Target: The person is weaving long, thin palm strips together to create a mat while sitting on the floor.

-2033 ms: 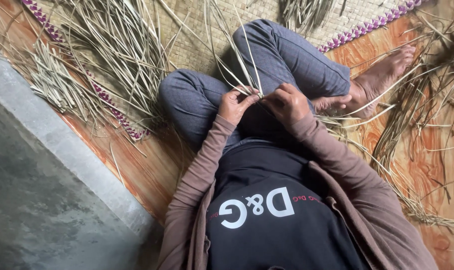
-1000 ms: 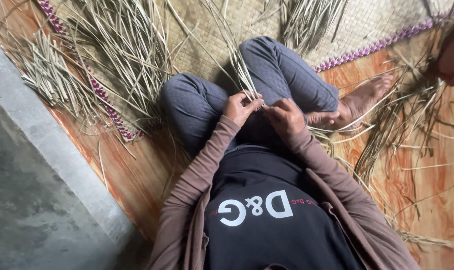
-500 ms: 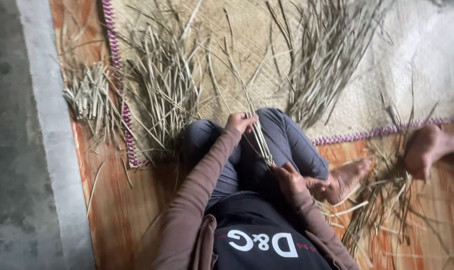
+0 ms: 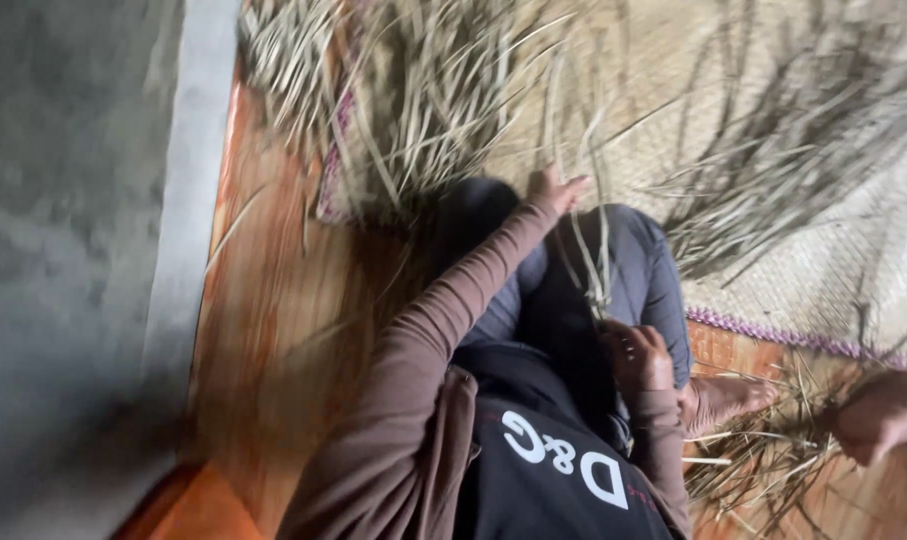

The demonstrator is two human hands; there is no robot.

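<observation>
I see the long dry straw strands point(image 4: 596, 262) running lengthwise from my right hand point(image 4: 636, 355), clenched on their near ends by my lap, toward my outstretched, half-open left hand point(image 4: 557, 190).

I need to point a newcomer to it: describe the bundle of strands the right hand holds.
Start at the woven mat strewn with dry strands. In front of it are the seated person's grey-trousered knees. The bundle of strands stands between them, gripped low by the right hand; unlike the loose piles, it stands gathered.
</observation>
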